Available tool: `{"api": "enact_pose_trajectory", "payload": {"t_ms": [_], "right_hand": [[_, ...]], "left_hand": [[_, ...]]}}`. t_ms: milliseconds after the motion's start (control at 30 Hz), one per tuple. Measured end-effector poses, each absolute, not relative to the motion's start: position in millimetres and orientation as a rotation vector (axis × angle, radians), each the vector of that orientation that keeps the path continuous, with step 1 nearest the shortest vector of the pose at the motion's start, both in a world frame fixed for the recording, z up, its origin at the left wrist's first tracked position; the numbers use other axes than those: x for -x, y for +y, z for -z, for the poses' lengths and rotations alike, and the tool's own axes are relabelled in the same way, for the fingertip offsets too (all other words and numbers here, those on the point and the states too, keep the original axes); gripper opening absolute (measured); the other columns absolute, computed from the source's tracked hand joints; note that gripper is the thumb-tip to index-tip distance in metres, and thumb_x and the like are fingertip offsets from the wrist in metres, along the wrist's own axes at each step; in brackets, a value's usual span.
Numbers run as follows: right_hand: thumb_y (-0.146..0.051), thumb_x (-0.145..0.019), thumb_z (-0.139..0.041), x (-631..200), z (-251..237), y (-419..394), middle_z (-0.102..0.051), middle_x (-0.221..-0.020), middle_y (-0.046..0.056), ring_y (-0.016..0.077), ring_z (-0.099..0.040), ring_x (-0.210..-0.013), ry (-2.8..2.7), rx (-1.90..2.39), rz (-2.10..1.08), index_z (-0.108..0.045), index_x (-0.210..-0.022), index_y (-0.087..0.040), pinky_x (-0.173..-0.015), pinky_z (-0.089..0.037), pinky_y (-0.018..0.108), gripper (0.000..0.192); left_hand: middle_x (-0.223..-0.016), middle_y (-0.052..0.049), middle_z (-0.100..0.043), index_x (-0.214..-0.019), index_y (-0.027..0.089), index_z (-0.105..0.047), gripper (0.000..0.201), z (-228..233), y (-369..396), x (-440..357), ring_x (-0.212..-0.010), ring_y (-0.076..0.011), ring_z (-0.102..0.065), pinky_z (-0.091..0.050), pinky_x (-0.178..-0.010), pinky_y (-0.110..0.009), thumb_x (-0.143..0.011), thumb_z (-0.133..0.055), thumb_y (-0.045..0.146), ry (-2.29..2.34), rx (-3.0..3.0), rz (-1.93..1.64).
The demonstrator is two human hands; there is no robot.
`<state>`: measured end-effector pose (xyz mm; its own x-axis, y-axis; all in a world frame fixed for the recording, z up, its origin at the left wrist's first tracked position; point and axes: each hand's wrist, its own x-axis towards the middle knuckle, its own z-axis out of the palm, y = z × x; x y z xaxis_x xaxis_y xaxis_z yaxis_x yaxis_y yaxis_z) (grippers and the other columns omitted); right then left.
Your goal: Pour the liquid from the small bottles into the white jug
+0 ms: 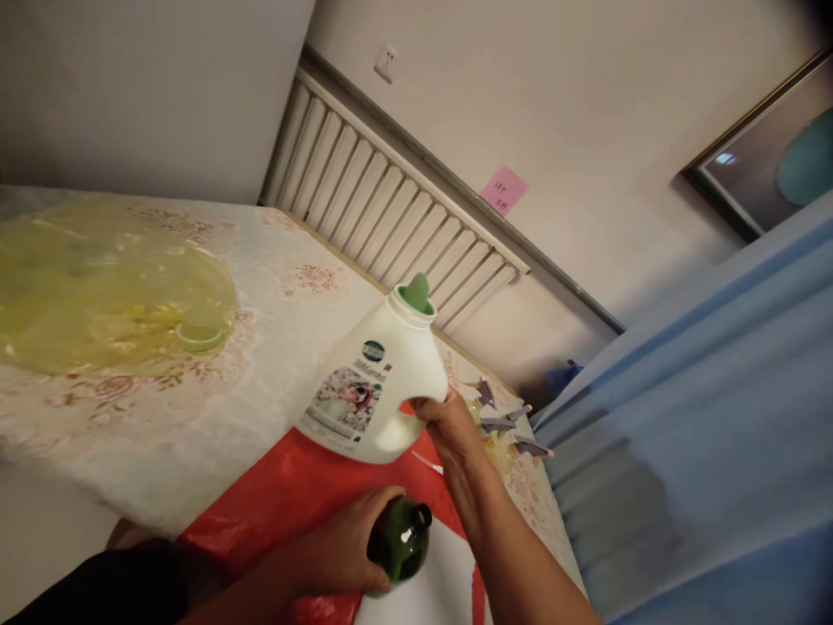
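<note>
My right hand is closed round the handle of a large white detergent jug. Its cap is off, and a green pouring spout shows in the neck. The jug leans a little to the right above a red plastic bag. Lower down, my left hand wraps round a dark green bottle with a narrow uncapped mouth. Bottle and jug are apart. The bottle's lower part is hidden by my fingers and the low angle.
A yellow translucent plastic bag lies on the flowered tablecloth, a pale green round cap at its edge. Several grey spray triggers stand beyond my right wrist. Behind the table are a radiator and a blue curtain.
</note>
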<state>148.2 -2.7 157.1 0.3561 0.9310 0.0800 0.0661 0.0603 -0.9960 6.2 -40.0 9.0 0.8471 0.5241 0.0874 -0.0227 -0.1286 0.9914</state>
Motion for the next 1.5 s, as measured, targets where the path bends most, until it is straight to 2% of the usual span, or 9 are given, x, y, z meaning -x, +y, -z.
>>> {"api": "enact_pose_trajectory", "payload": {"t_ms": [200, 400, 567, 700, 833, 1000, 1100, 1267, 1500], "right_hand": [[-0.013, -0.046, -0.056, -178, -217, -31, -0.057, -0.051, -0.005, 0.0101, -0.047, -0.05, -1.005, 1.427, -0.659, -0.057, -0.054, -0.017, -0.05, -0.034, 0.022, 0.009], [-0.013, -0.05, -0.07, -214, -255, -87, -0.063, -0.055, 0.0, 0.0132, -0.052, -0.049, -0.987, 1.599, -0.566, -0.065, -0.066, -0.015, -0.05, -0.039, 0.026, 0.017], [-0.033, -0.057, -0.083, -246, -249, -139, -0.059, -0.052, -0.001, 0.0124, -0.049, -0.047, -1.065, 1.846, -0.52, -0.061, -0.067, -0.017, -0.048, -0.036, 0.025, 0.028], [-0.046, -0.063, -0.081, -261, -237, -173, -0.054, -0.049, -0.003, 0.0103, -0.041, -0.044, -1.148, 2.011, -0.544, -0.061, -0.07, -0.017, -0.046, -0.027, 0.024, 0.035], [-0.05, -0.065, -0.079, -266, -230, -196, -0.054, -0.051, -0.002, 0.0111, -0.043, -0.047, -1.237, 2.125, -0.59, -0.06, -0.07, -0.017, -0.05, -0.029, 0.025, 0.037], [-0.056, -0.07, -0.073, -261, -226, -214, -0.054, -0.058, -0.001, 0.0125, -0.044, -0.052, -1.33, 2.126, -0.745, -0.068, -0.088, -0.016, -0.052, -0.03, 0.025, 0.045], [-0.062, -0.076, -0.065, -256, -226, -219, -0.051, -0.056, -0.001, 0.0136, -0.043, -0.054, -1.342, 2.077, -0.812, -0.069, -0.094, -0.015, -0.054, -0.032, 0.026, 0.051], [-0.061, -0.08, -0.062, -251, -229, -222, -0.054, -0.064, 0.0, 0.0122, -0.041, -0.052, -1.358, 2.052, -0.887, -0.068, -0.112, -0.015, -0.056, -0.034, 0.026, 0.056], [-0.056, -0.078, -0.067, -245, -233, -214, -0.058, -0.078, 0.003, 0.0116, -0.043, -0.056, -1.341, 2.045, -1.004, -0.068, -0.114, -0.018, -0.051, -0.035, 0.024, 0.052]], "left_hand": [[-0.126, -0.001, -0.061, -0.128, 0.033, -0.05, 0.088, -15, -34, -6, -0.116, -0.0297, -0.056, -0.047, -0.099, -0.039, -0.047, -0.076, 0.01, 0.42, -1.641, -0.548], [-0.137, -0.007, -0.055, -0.133, 0.027, -0.047, 0.087, -15, -24, -6, -0.126, -0.033, -0.049, -0.043, -0.104, -0.043, -0.052, -0.074, 0.014, 0.472, -1.65, -0.59], [-0.132, -0.006, -0.058, -0.134, 0.025, -0.046, 0.085, -11, -17, -9, -0.121, -0.032, -0.054, -0.045, -0.101, -0.041, -0.054, -0.073, 0.015, 0.47, -1.662, -0.704], [-0.132, -0.005, -0.059, -0.133, 0.023, -0.047, 0.079, -2, -13, -15, -0.123, -0.0335, -0.053, -0.044, -0.101, -0.038, -0.058, -0.073, 0.021, 0.495, -1.662, -0.762], [-0.136, -0.009, -0.056, -0.134, 0.023, -0.045, 0.08, 4, -9, -22, -0.126, -0.034, -0.05, -0.043, -0.104, -0.042, -0.06, -0.075, 0.027, 0.54, -1.675, -0.792], [-0.132, -0.012, -0.057, -0.131, 0.024, -0.045, 0.074, -1, -5, -23, -0.122, -0.0322, -0.054, -0.046, -0.1, -0.045, -0.063, -0.074, 0.03, 0.578, -1.651, -0.797], [-0.137, -0.013, -0.053, -0.137, 0.021, -0.04, 0.081, 1, -3, -22, -0.124, -0.0324, -0.053, -0.049, -0.098, -0.044, -0.062, -0.071, 0.023, 0.562, -1.628, -0.741], [-0.145, -0.015, -0.046, -0.142, 0.021, -0.034, 0.092, 11, 1, -22, -0.132, -0.0338, -0.045, -0.04, -0.107, -0.046, -0.058, -0.07, 0.017, 0.551, -1.679, -0.715], [-0.149, -0.017, -0.04, -0.147, 0.015, -0.027, 0.101, -3, 0, -12, -0.133, -0.0376, -0.042, -0.046, -0.099, -0.043, -0.055, -0.067, 0.013, 0.542, -1.669, -0.646]]}}
